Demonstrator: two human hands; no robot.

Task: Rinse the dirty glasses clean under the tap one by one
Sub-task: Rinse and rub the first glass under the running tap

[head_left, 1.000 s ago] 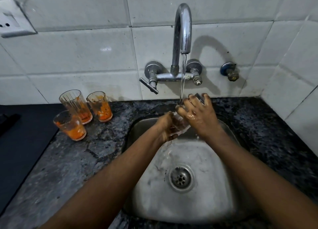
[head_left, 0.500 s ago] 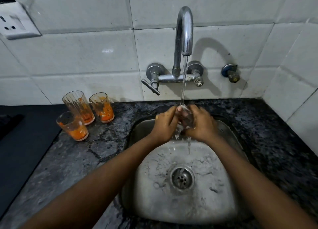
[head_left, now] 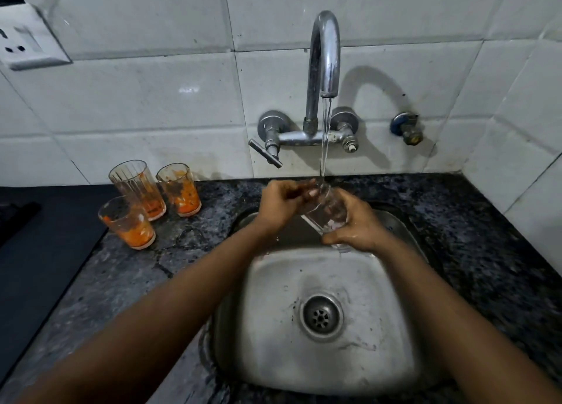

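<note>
- Since half a second ago, glass (head_left: 327, 212) has tilted, mouth up under the tap (head_left: 324, 54) to catch water.
- Right hand (head_left: 357, 227) grasps its base over the sink (head_left: 395, 327); left hand (head_left: 281, 204) pinches the rim.
- Three dirty glasses (head_left: 146, 200) wait far left.

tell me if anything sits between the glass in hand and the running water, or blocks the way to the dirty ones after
Nothing visible does. The clear glass, tilted in the right hand, has its rim right at the tap stream; the left hand has its fingers at that rim. The three dirty glasses stand left of the sink with bare counter between.
</note>
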